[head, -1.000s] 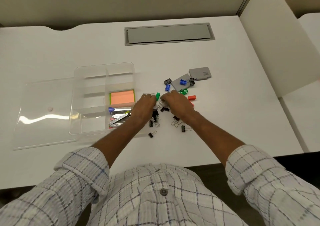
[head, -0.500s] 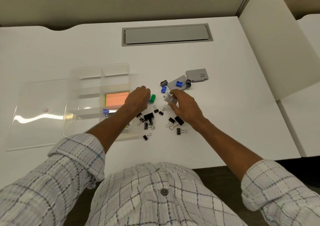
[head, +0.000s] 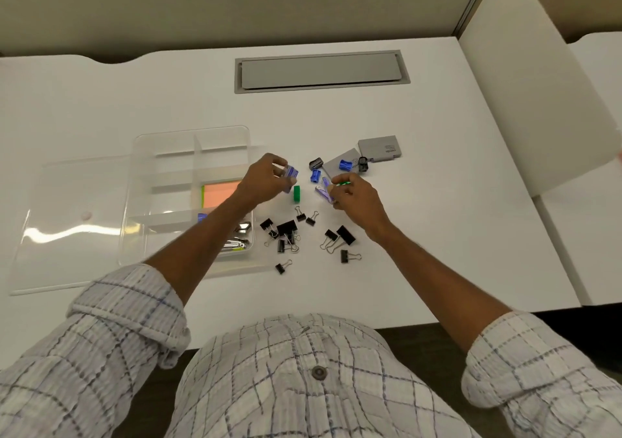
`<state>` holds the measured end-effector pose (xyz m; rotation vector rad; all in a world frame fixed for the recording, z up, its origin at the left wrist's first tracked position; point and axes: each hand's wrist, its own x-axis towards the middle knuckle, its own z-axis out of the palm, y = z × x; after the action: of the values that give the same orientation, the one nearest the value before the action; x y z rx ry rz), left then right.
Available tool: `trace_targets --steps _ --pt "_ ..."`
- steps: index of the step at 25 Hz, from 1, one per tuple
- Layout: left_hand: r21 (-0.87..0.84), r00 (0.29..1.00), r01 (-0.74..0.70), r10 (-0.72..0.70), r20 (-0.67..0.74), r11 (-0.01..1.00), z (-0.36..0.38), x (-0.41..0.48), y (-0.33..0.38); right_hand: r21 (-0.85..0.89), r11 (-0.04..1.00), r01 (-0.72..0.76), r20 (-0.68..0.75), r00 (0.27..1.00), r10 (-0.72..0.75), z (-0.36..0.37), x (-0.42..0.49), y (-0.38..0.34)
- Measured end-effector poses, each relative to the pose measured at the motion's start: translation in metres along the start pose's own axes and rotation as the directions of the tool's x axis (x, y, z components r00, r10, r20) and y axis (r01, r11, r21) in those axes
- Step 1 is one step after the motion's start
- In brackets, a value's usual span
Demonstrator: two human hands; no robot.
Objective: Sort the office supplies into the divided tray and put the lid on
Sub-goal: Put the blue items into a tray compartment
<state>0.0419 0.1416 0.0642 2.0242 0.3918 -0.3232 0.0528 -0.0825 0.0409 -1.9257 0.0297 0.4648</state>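
Observation:
A clear divided tray point(head: 161, 155) sits left of centre, holding orange sticky notes point(head: 220, 193) and metal items point(head: 237, 242). Its clear lid point(head: 70, 222) lies flat to the tray's left. My left hand point(head: 266, 180) is just right of the tray, shut on a small clear box with blue contents point(head: 290, 173). My right hand point(head: 353, 197) holds a similar clear box point(head: 323, 191) and something green. Between the hands stands a green sharpener point(head: 297, 193). Blue and black sharpeners point(head: 345, 165) lie beyond. Several black binder clips point(head: 286, 230) are scattered in front of the hands.
Two grey flat boxes point(head: 380, 148) lie to the right of the sharpeners. A grey cable hatch point(head: 319, 71) is set into the desk at the back. A white divider panel point(head: 538, 101) rises on the right.
Both hands lifted from the pile and moved apart, each now holding a small clear box. The green sharpener stays on the desk between them.

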Motion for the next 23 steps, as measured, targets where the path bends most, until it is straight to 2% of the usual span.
trace_targets --steps 2,4,6,8,12,16,20,23 --pt "-0.260 0.991 0.067 -0.034 0.129 0.963 -0.005 -0.006 0.004 0.231 0.968 -0.096 0.080 0.994 0.080 0.004 0.002 -0.007" --pt "-0.403 0.974 0.141 -0.054 0.220 0.904 -0.007 -0.016 0.003 0.294 0.954 -0.056 0.121 0.992 0.021 0.009 0.001 -0.015" --pt "-0.531 0.957 0.232 -0.094 0.274 0.815 -0.011 -0.023 -0.002 0.217 0.971 0.095 0.103 0.987 -0.120 0.015 -0.003 -0.026" --pt "-0.614 0.936 0.315 -0.130 0.328 0.724 -0.020 -0.029 -0.009 0.078 0.955 0.287 0.093 0.951 -0.294 0.022 -0.007 -0.036" --pt "-0.662 0.898 0.412 -0.158 0.410 0.625 -0.042 -0.038 -0.017 -0.049 0.888 0.456 0.162 0.881 -0.444 0.043 -0.017 -0.055" --pt "-0.633 0.860 0.484 -0.197 0.470 0.604 -0.067 -0.044 -0.023 -0.091 0.825 0.557 0.220 0.820 -0.529 0.069 -0.025 -0.070" --pt "-0.596 0.838 0.508 -0.197 0.508 0.622 -0.094 -0.044 -0.035 -0.112 0.842 0.528 0.240 0.837 -0.492 0.094 -0.027 -0.083" --pt "-0.608 0.847 0.483 -0.159 0.508 0.630 -0.116 -0.043 -0.043 -0.143 0.851 0.505 0.140 0.862 -0.488 0.111 -0.026 -0.094"
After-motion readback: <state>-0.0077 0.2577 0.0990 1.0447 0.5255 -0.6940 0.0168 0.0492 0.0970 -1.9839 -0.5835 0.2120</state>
